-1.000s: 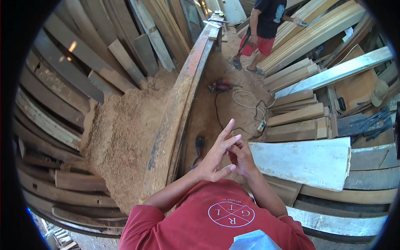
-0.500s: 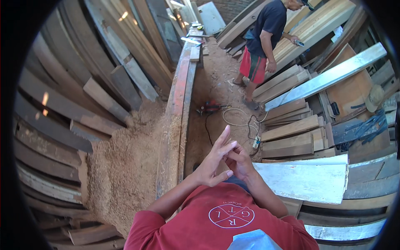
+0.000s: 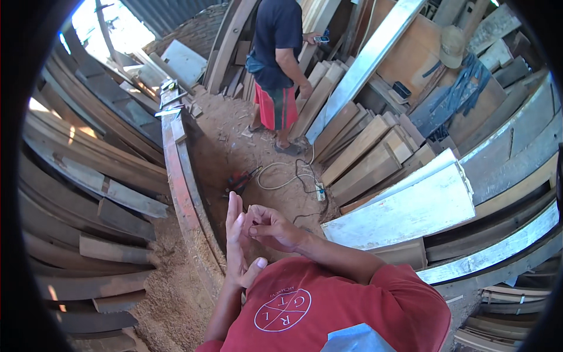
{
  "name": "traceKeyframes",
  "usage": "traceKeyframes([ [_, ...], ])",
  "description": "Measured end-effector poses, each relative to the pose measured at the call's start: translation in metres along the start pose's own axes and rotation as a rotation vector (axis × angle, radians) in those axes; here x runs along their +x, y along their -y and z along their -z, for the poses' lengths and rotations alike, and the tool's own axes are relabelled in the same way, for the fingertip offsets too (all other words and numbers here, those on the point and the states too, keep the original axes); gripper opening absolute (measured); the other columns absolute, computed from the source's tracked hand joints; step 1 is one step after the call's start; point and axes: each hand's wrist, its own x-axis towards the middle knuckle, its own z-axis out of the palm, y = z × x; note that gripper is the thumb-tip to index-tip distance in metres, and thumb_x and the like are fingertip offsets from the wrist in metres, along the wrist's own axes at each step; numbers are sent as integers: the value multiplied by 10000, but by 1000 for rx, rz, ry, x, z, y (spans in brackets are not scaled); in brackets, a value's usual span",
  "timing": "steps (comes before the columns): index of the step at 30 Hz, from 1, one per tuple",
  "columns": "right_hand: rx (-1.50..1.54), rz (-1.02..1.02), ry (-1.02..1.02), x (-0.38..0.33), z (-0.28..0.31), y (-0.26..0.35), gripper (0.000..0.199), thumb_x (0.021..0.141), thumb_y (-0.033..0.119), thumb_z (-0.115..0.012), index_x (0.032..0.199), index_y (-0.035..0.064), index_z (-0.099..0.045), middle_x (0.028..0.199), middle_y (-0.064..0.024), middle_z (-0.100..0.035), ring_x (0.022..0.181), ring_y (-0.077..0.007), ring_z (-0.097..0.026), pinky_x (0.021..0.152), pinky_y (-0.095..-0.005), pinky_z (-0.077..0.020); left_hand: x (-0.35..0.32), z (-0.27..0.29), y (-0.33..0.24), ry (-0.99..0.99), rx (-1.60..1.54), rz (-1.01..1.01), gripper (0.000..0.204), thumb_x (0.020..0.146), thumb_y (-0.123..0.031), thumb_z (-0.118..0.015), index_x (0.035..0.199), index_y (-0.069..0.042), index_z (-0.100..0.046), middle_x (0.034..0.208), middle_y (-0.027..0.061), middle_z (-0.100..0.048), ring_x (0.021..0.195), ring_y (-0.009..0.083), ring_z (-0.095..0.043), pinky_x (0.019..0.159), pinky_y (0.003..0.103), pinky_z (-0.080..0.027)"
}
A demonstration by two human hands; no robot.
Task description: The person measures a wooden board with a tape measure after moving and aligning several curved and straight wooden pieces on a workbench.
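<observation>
- Two long hazards come first: the curved rust-red beam (image 3: 183, 193) runs just left of the person, and stacked planks (image 3: 363, 149) lean at the right; a step back or sideways while the eyes are on the hands could, I judge, end in a trip or a knock.
- The white board (image 3: 410, 205) lies just right of the forearm, its near corner close to the elbow; a quick swing of the arm might catch it.
- Another person (image 3: 278, 70) stands well apart by the planks, with a cable (image 3: 287, 179) looping over the sawdust floor (image 3: 176, 305) toward a red power tool (image 3: 237, 179); a foot could snag that loop.
- The left hand (image 3: 237, 246) is held upright, palm open, fingers (image 3: 233, 214) straight and pressed together, thumb spread out below.
- The right hand (image 3: 272, 229) curls, its fingertips (image 3: 249, 226) touching the left palm or fingers; whether they pinch something small there, such as a splinter, I cannot tell.
</observation>
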Motion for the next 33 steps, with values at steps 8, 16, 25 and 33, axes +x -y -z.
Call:
traceKeyframes([
  [8,-21,168,32,24,11,36,364,960,26,-689,841,168,-376,901,45,-503,877,-69,-509,763,-280,-396,47,-12,18,40,100,-28,938,888,-513,-685,1636,-198,-215,1693,286,36,1568,474,3,1224,650,-88],
  [16,-132,148,-28,33,19,61,392,932,50,-735,796,187,-394,831,69,-565,720,-27,-457,594,-224,-328,66,-13,33,50,97,2,1054,849,-601,-699,1644,-144,-180,1697,275,5,1573,453,-15,1239,622,-82],
  [25,-138,139,-44,45,41,56,430,933,55,-736,767,191,-363,837,79,-519,744,-39,-433,628,-240,-331,75,-12,44,55,139,54,1143,828,-613,-703,1646,-67,-120,1699,266,19,1579,427,-3,1250,598,-72],
  [33,-247,205,-60,55,46,49,394,930,42,-713,769,174,-379,831,62,-549,715,-25,-464,601,-206,-346,71,-6,46,34,214,53,958,894,-550,-671,1651,-199,-200,1693,287,46,1571,468,9,1238,602,-118],
])
